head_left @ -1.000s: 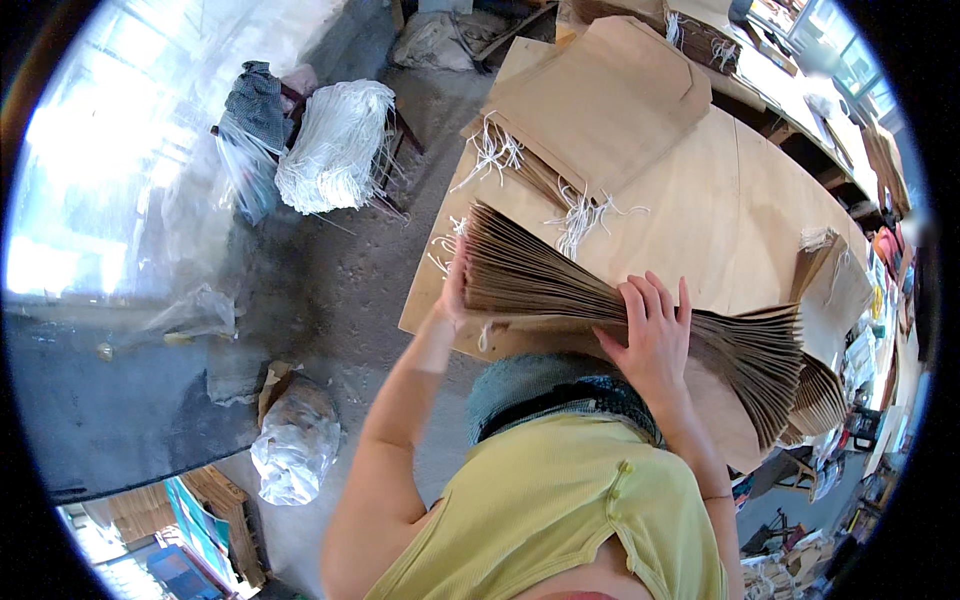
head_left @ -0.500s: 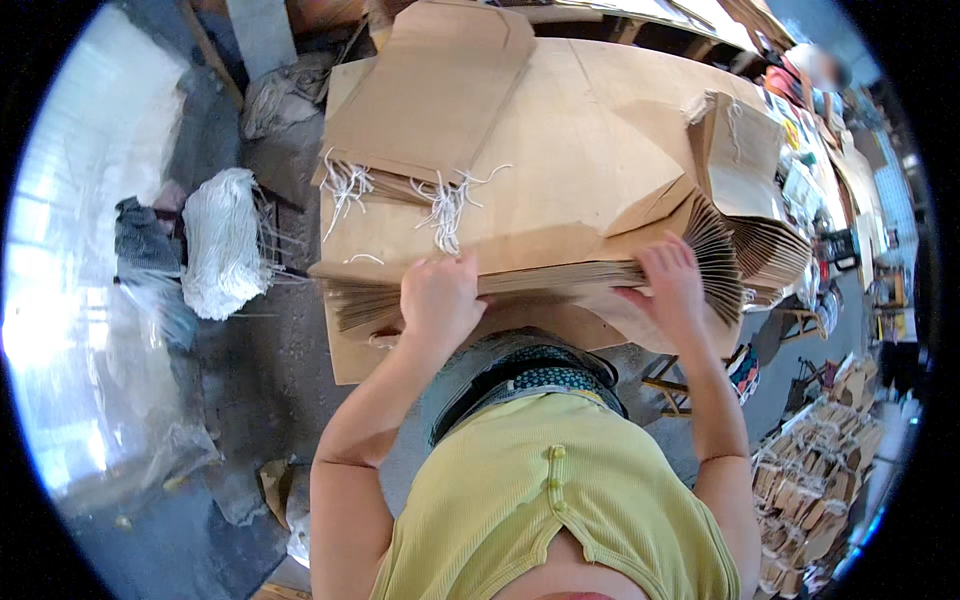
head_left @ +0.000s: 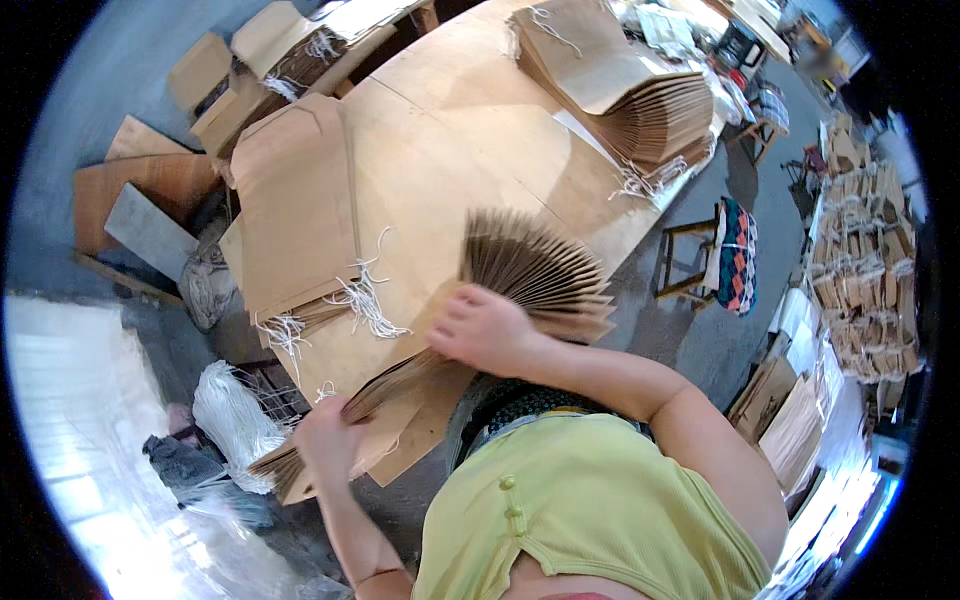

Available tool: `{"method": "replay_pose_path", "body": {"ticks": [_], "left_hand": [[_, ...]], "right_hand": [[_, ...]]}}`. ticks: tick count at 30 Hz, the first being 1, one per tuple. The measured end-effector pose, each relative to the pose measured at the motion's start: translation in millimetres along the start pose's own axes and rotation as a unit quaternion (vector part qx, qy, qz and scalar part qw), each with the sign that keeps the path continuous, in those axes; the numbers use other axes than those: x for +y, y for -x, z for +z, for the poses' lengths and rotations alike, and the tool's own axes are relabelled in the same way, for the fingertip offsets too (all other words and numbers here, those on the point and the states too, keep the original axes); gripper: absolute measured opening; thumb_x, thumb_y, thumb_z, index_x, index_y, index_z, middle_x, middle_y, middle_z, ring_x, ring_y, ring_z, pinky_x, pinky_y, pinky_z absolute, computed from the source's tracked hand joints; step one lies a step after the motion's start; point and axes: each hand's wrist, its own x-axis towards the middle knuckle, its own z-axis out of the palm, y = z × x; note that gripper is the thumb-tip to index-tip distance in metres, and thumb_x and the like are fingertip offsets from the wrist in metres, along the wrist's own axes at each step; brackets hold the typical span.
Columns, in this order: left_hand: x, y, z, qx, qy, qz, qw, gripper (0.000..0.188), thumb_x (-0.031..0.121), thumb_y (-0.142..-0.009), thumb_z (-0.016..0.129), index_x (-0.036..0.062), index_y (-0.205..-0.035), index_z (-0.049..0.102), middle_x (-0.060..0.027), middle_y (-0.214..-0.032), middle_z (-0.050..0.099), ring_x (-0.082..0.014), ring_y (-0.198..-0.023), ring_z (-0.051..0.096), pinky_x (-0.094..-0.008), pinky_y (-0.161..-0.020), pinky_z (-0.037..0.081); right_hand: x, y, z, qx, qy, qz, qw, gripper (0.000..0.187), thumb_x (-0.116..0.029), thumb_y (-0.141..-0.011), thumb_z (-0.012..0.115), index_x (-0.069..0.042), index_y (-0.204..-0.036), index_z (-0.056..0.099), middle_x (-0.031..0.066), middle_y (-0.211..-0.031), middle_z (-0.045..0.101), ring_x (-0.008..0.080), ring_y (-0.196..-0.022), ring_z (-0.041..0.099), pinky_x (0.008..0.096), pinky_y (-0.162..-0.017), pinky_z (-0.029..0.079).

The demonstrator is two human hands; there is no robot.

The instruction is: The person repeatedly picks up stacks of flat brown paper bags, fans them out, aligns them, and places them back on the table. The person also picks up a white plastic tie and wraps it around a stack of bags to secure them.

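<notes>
A thick stack of brown paper envelopes point(head_left: 535, 268) slants across the near edge of the table, its far right end fanned out in many folds. My right hand point(head_left: 482, 325) is closed around the middle of the stack, just below the fan. Around its narrow lower left end my left hand point(head_left: 328, 440) is closed, partly hiding the edges. Beyond my hands lies a flat pile of brown envelopes point(head_left: 295, 210), with loose white strings point(head_left: 368, 300) hanging from its near end.
The pale wooden table point(head_left: 430, 130) carries another fanned envelope stack point(head_left: 660, 120) at the far right. A white string bundle point(head_left: 232, 415) hangs beside the table's left end. To the right are a stool with a patterned cover point(head_left: 735, 258) and tied brown bundles point(head_left: 862, 270).
My view and body have turned. The held stack has swung from lying level to slanting, its left end nearer me. My right hand has shifted from the fanned end toward the middle.
</notes>
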Motion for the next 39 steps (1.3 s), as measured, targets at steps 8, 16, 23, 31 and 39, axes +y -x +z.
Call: {"method": "replay_pose_path", "body": {"ticks": [8, 16, 23, 31, 39], "left_hand": [[105, -31, 27, 0.053, -0.051, -0.008, 0.997, 0.078, 0.009, -0.063, 0.075, 0.0052, -0.133, 0.041, -0.0129, -0.123, 0.055, -0.0313, -0.12, 0.048, -0.0426, -0.098, 0.038], [124, -48, 33, 0.103, -0.023, -0.003, 0.994, 0.097, 0.02, -0.06, 0.08, 0.0054, -0.142, 0.031, -0.017, -0.132, 0.047, -0.0328, -0.127, 0.041, -0.0443, -0.104, 0.03], [132, -49, 26, 0.095, -0.019, -0.016, 0.995, 0.102, 0.031, -0.053, 0.084, 0.005, -0.139, 0.035, -0.0116, -0.129, 0.048, -0.0303, -0.115, 0.049, -0.0417, -0.091, 0.037], [135, -51, 24, 0.099, -0.018, -0.009, 0.995, 0.067, 0.037, -0.055, 0.084, 0.0064, -0.106, 0.053, -0.0089, -0.127, 0.049, -0.0276, -0.115, 0.051, -0.0417, -0.086, 0.038], [133, -54, 30, 0.139, -0.067, 0.009, 0.988, 0.055, 0.037, -0.06, 0.082, 0.008, -0.097, 0.053, -0.0078, -0.117, 0.058, -0.0274, -0.118, 0.052, -0.0479, -0.112, 0.021]], "right_hand": [[103, 38, -67, 0.046, -0.444, 0.129, 0.886, 0.063, -0.04, -0.083, 0.067, -0.013, -0.136, 0.047, 0.011, -0.139, 0.047, 0.0284, -0.133, 0.038, 0.0405, -0.111, 0.028], [188, 89, 55, -0.04, -0.727, 0.333, 0.6, 0.068, -0.055, -0.099, 0.022, -0.008, -0.149, 0.024, 0.0066, -0.154, 0.026, 0.0207, -0.141, 0.022, 0.0374, -0.116, 0.015], [184, 48, 66, -0.117, -0.793, 0.28, 0.527, 0.067, -0.05, -0.1, 0.027, -0.005, -0.149, 0.017, 0.0086, -0.156, 0.016, 0.0205, -0.143, 0.017, 0.0336, -0.117, 0.013], [192, 0, 90, -0.15, -0.786, 0.251, 0.545, 0.066, -0.052, -0.1, 0.03, -0.006, -0.147, 0.027, 0.0078, -0.148, 0.035, 0.0184, -0.132, 0.038, 0.0322, -0.112, 0.027], [236, 84, 50, -0.134, -0.68, 0.317, 0.647, 0.067, -0.055, -0.099, 0.018, -0.012, -0.149, 0.023, 0.0047, -0.156, 0.019, 0.0207, -0.144, 0.016, 0.0423, -0.116, 0.01]]}}
